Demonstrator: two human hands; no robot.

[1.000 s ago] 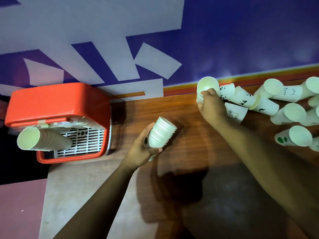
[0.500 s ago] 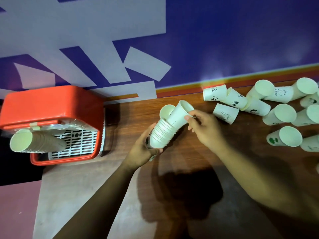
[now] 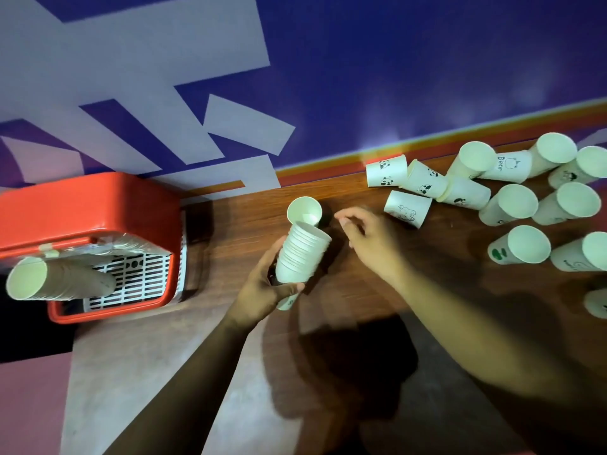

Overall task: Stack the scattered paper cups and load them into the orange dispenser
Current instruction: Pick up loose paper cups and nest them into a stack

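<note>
Paper cup stack [image 3: 303, 257] gripped by the left hand [image 3: 262, 290] has gained one cup [image 3: 304, 210], apparently half-seated; right hand [image 3: 364, 238] now released, empty, free to fetch another.

Only one word reads clearly: "Bear", black print w/ a small bear outline beside it, on the side of a paper cup [image 3: 505, 165] lying upper right of the frame. Rest is pics, no text. Two cups just left of it, cup [image 3: 386, 174] and cup [image 3: 427, 183], carry panda faces. The cup below them [image 3: 407, 208] has an outline rabbit. Centre right, a standing cup [image 3: 501, 254] shows green blobs. At the right edge, a cup [image 3: 573, 262] has dark print, too small to read. The stack of cups [image 3: 302, 254] in the left hand [image 3: 262, 290] has a mark on its bottom cup, illegible. Big grey blocks on the blue wall [image 3: 394, 77] may be lettering; can't read them.
</note>
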